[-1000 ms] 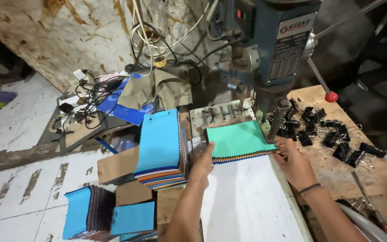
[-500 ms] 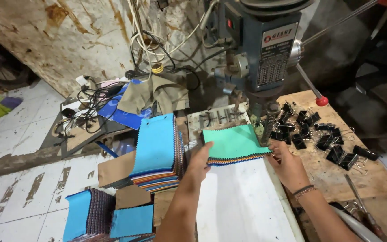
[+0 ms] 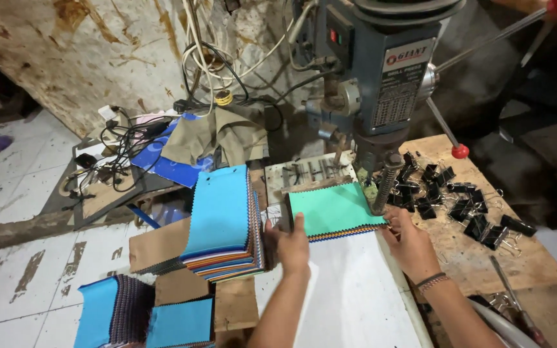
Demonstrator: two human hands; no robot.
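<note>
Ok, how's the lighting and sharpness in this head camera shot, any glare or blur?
Head view: even, soft light, no glare; the green swatch stack and both hands, left hand and right hand, are sharp. The top right corner behind the drill press falls into deep shadow. Edges bend slightly from the wide lens.

Swatch stack [image 3: 334, 211] lies on the table [image 3: 349, 303] under the drill press [image 3: 375, 84], left hand [image 3: 291, 243] at its left edge, right hand [image 3: 410, 241] at its right. Taller swatch pile [image 3: 222, 222] left of it; binder clips [image 3: 465, 203] right, on the wooden board [image 3: 485, 258].
</note>
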